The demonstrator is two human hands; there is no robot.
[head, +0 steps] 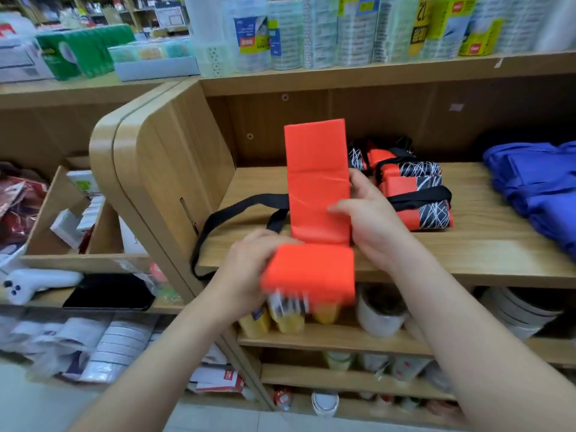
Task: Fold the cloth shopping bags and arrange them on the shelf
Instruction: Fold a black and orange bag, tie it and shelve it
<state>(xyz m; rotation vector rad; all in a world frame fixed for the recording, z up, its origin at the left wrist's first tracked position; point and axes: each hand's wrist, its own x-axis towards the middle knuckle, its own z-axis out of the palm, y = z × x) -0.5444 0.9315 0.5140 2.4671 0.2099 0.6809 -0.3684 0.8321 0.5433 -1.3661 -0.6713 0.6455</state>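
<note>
One orange bag [317,182] | left hand [246,268] fingers grip folded end | right hand [372,221] fingers pinch strip

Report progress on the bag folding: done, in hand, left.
Done: several folded orange bags sit on the shelf. In hand: another orange bag, half rolled, left grip holding its folded end, right grip on the strip; its black straps trail. Left: the blue bags look loosely piled.

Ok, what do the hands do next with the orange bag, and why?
Probably fold the thick end up over the strip: the left hand grips that end of the orange bag, and the right hand holds the long flat part, not yet folded.
</note>
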